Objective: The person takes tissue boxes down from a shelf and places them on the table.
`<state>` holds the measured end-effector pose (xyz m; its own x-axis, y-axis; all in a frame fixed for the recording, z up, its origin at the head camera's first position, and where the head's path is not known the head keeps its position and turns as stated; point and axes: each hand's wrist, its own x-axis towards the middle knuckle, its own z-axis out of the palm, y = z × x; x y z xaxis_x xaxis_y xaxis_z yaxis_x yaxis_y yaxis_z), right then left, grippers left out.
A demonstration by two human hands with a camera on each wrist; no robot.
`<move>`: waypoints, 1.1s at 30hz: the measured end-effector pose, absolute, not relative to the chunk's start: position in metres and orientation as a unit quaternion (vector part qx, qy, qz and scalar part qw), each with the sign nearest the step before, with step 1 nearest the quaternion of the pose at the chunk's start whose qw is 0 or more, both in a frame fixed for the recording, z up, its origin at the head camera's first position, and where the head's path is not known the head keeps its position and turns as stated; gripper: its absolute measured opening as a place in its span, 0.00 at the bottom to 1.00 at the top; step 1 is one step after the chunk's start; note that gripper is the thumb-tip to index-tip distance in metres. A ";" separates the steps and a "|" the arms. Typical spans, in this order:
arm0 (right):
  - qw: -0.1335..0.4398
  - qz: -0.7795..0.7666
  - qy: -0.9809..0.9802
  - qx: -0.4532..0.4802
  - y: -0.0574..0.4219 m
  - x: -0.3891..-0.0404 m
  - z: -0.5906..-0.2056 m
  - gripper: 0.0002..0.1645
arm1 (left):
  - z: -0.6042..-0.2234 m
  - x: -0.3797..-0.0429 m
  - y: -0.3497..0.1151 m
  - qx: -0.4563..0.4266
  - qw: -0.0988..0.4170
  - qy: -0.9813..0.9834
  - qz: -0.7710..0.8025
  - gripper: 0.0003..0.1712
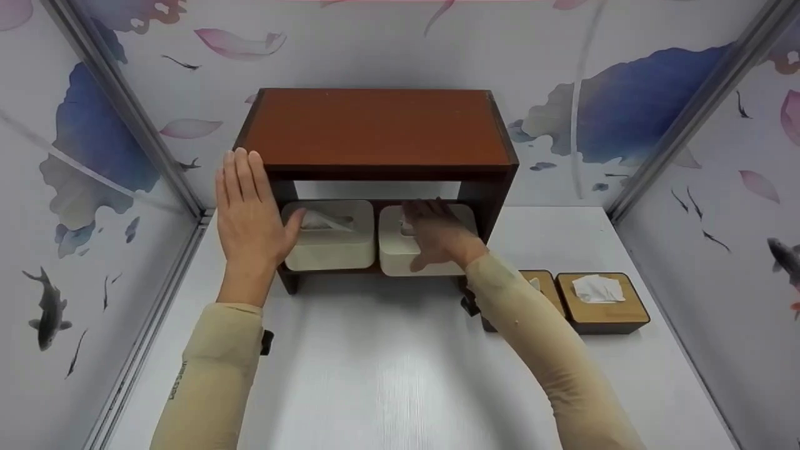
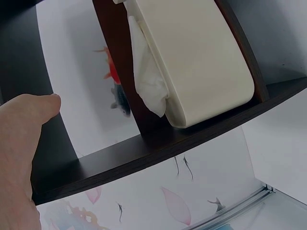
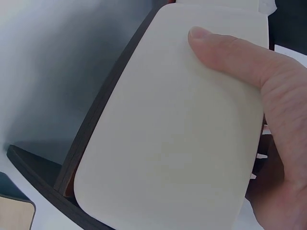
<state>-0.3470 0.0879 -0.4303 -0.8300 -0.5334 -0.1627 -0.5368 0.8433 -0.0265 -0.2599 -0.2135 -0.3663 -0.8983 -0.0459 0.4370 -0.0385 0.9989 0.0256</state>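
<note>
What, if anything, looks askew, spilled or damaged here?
Nothing looks spilled or damaged. The right cream tissue box appears slightly farther forward than the left box, so their fronts don't quite line up.

— Here's the shelf point(image 1: 381, 128), up on the surface point(image 1: 369, 369), wall point(image 1: 375, 44) behind it. What's inside?
— Left tissue box point(image 1: 331, 251), right tissue box point(image 1: 395, 248), side by side!
— And out right?
— Two more boxes point(image 1: 600, 313), adjacent, on the surface!
— Left fingers point(image 1: 246, 181) beside the shelf, right fingers point(image 1: 422, 215) on the right tissue box.

The place was a small booth point(image 1: 706, 262), with metal rails point(image 1: 121, 94) joining printed walls point(image 1: 375, 44) around a white tabletop point(image 1: 369, 369).
</note>
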 end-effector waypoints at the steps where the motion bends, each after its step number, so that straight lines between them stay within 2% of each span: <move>1: 0.079 0.015 0.956 -0.281 0.088 -0.346 -0.430 0.77 | -0.366 -0.260 -0.214 0.021 0.223 -0.974 -0.009 0.64; 10: 0.047 0.044 0.952 -0.298 0.090 -0.335 -0.427 0.79 | -0.365 -0.260 -0.214 0.024 0.208 -0.978 -0.006 0.64; 22: 0.012 0.025 0.949 -0.313 0.094 -0.319 -0.427 0.78 | -0.366 -0.261 -0.214 0.022 0.216 -0.976 -0.006 0.65; 29: 0.023 0.011 0.948 -0.316 0.097 -0.310 -0.428 0.78 | -0.366 -0.260 -0.214 0.017 0.228 -0.973 -0.019 0.65; 33: 0.009 0.009 0.947 -0.322 0.099 -0.306 -0.430 0.77 | -0.366 -0.260 -0.214 0.016 0.232 -0.972 -0.022 0.65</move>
